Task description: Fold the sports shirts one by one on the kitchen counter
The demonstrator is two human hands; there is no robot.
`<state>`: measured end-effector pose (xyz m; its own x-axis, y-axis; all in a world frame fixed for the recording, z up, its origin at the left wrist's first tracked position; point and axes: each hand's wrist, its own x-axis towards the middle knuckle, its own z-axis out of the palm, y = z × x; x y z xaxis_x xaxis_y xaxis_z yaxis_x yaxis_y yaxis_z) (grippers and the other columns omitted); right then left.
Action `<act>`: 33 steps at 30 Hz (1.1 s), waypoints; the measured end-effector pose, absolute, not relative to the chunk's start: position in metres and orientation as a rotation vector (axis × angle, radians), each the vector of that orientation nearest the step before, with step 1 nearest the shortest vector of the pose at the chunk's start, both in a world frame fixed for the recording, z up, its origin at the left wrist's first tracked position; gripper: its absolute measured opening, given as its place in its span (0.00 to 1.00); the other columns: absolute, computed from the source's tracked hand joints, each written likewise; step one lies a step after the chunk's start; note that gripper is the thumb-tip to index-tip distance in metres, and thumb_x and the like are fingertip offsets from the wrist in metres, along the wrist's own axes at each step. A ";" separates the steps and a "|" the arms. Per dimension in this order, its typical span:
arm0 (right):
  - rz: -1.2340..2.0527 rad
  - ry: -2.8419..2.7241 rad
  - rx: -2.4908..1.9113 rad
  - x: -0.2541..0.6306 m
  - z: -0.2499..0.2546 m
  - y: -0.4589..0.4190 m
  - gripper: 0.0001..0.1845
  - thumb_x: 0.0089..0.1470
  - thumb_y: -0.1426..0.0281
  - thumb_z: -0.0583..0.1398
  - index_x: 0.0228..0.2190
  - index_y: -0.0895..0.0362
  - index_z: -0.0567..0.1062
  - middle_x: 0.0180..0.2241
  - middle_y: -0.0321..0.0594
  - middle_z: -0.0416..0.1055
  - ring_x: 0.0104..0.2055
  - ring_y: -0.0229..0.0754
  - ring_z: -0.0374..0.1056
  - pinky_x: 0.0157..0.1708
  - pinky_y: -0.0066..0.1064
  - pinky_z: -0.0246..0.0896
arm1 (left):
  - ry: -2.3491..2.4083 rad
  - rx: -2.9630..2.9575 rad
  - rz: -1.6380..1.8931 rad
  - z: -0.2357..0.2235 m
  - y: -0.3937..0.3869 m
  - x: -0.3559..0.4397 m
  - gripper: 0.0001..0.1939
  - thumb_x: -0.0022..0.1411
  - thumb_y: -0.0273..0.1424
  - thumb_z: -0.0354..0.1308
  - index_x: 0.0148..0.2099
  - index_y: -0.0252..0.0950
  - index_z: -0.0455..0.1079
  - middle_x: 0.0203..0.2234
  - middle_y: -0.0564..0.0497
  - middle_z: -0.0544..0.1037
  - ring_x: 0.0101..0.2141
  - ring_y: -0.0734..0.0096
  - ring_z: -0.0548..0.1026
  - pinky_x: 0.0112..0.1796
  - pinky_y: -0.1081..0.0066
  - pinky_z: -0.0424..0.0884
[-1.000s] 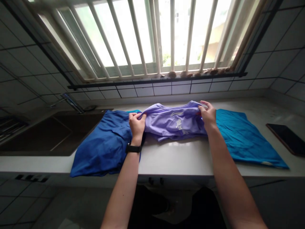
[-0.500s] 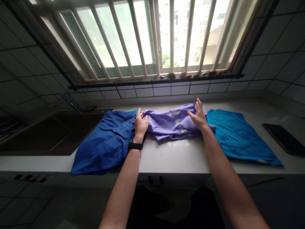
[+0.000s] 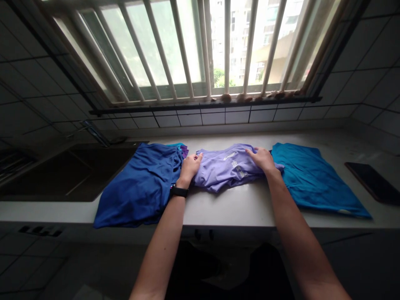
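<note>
A light purple T-shirt (image 3: 218,166) with a white logo and white lettering lies bunched across the middle of the counter. At its left end, my left hand (image 3: 190,167), with a black band on the wrist, is closed with thumb and fingertips gripping the cloth edge. My right hand (image 3: 263,160) pinches the shirt's upper right part; its fingertips are partly hidden by the fabric. Left of the shirt, a dark blue garment (image 3: 140,187) lies folded, its lower end over the counter's front edge. A bright blue folded garment (image 3: 312,179) rests on the right.
A dark sink (image 3: 62,171) with a faucet (image 3: 95,132) takes up the left. On the far right of the white counter (image 3: 231,208) lies a phone (image 3: 373,182). Behind is a barred window (image 3: 187,54); teal and purple cloth (image 3: 183,148) peeks out behind the dark blue garment.
Both hands have come down onto the purple T-shirt, their raised fingers closing on it. My left hand shifted slightly right, and the shirt's lower edge moved a little nearer.
</note>
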<state>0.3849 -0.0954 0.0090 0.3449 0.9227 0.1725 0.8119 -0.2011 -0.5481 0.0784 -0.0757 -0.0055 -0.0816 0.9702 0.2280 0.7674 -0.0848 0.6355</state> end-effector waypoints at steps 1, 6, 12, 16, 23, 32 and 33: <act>0.281 -1.569 -2.051 0.386 0.009 -0.095 0.22 0.59 0.52 0.61 0.40 0.58 0.81 0.42 0.57 0.81 0.51 0.61 0.76 0.50 0.42 0.67 | 1.867 1.898 0.916 -0.005 -0.077 0.077 0.16 0.59 0.47 0.63 0.36 0.40 0.73 0.29 0.45 0.81 0.38 0.54 0.81 0.43 0.62 0.74; 0.355 -1.792 -1.817 0.383 0.017 -0.099 0.04 0.45 0.67 0.64 0.24 0.54 0.75 0.35 0.46 0.80 0.42 0.52 0.75 0.45 0.36 0.66 | 1.638 2.110 0.796 -0.007 -0.081 0.076 0.18 0.39 0.36 0.75 0.31 0.40 0.70 0.33 0.46 0.78 0.38 0.56 0.77 0.43 0.62 0.74; 1.176 -1.730 -0.844 0.383 0.039 -0.118 0.09 0.41 0.61 0.60 0.21 0.54 0.74 0.41 0.47 0.80 0.48 0.54 0.74 0.53 0.44 0.67 | 1.355 1.926 1.155 0.006 -0.082 0.083 0.11 0.52 0.32 0.59 0.24 0.39 0.59 0.26 0.52 0.75 0.33 0.66 0.75 0.40 0.68 0.71; 1.120 -1.579 -0.724 0.380 0.044 -0.123 0.11 0.46 0.60 0.63 0.29 0.53 0.77 0.47 0.47 0.80 0.54 0.57 0.73 0.59 0.53 0.64 | 0.964 1.744 1.256 0.019 -0.096 0.085 0.18 0.51 0.36 0.66 0.24 0.39 0.56 0.29 0.49 0.80 0.37 0.65 0.77 0.42 0.66 0.72; 0.729 -1.963 -0.827 0.349 0.031 -0.118 0.35 0.49 0.64 0.64 0.59 0.49 0.73 0.65 0.44 0.67 0.69 0.57 0.58 0.67 0.50 0.52 | 0.426 1.661 0.617 0.035 -0.127 0.083 0.21 0.50 0.45 0.74 0.37 0.37 0.74 0.24 0.48 0.80 0.29 0.60 0.79 0.36 0.62 0.74; 1.391 -2.371 -0.985 0.340 0.036 -0.129 0.29 0.52 0.44 0.64 0.18 0.54 0.68 0.18 0.28 0.52 0.22 0.34 0.46 0.25 0.30 0.48 | 0.704 1.520 1.019 0.036 -0.124 0.085 0.20 0.48 0.45 0.72 0.32 0.35 0.72 0.23 0.55 0.70 0.23 0.76 0.66 0.25 0.75 0.62; 1.468 -2.311 -0.939 0.344 0.037 -0.130 0.30 0.49 0.43 0.65 0.17 0.53 0.65 0.18 0.28 0.52 0.23 0.34 0.46 0.25 0.30 0.49 | 0.747 1.500 1.037 0.036 -0.123 0.085 0.21 0.49 0.46 0.71 0.31 0.35 0.70 0.21 0.56 0.67 0.22 0.78 0.62 0.23 0.76 0.58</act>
